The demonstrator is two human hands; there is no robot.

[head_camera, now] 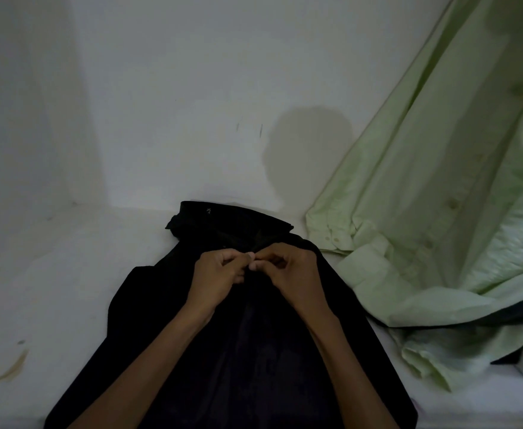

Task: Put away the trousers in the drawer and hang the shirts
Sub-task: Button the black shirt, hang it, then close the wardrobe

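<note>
A black shirt [238, 351] lies flat on a white shelf surface [52, 274], collar toward the back wall. My left hand [220, 274] and my right hand [288, 270] meet just below the collar, fingertips together, each pinching the shirt's front edge at the placket. A pale green shirt [433, 212] hangs down on the right, its cuffs and hem crumpled on the shelf beside the black shirt. No trousers or drawer are in view.
A white back wall [192, 103] and a white side wall [21, 119] close in the shelf. Brownish stains [6, 366] mark the shelf at the front left. A dark item [507, 357] peeks out under the green shirt's hem.
</note>
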